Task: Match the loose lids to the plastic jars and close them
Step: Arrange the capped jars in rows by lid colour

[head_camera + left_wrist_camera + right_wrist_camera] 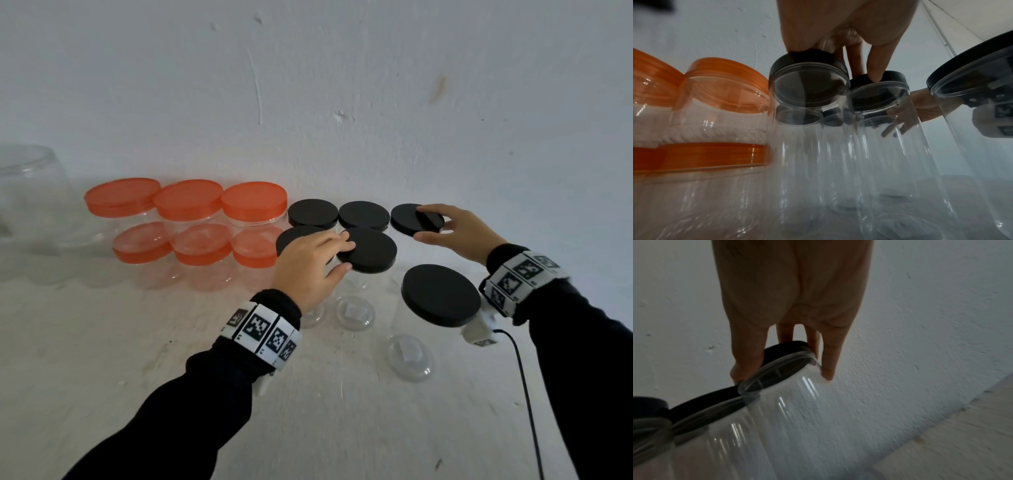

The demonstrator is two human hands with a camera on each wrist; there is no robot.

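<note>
Several clear plastic jars with black lids stand in the middle of the table. My left hand point(344, 258) pinches the near left edge of one black lid point(371, 251), fingers on top and thumb point(875, 76) at its rim. That lid sits on a clear jar point(885, 129). My right hand point(424, 222) grips a smaller black lid point(785, 348) on the mouth of the far right jar point(797, 402), thumb on one side and fingers on the other. Another black-lidded jar point(440, 294) stands in front, just left of my right wrist.
Several jars with orange lids point(190, 198) stand stacked in two layers to the left. A large clear open container point(30, 192) is at the far left. A white wall rises right behind the jars. A black cable point(524, 377) trails from my right wrist.
</note>
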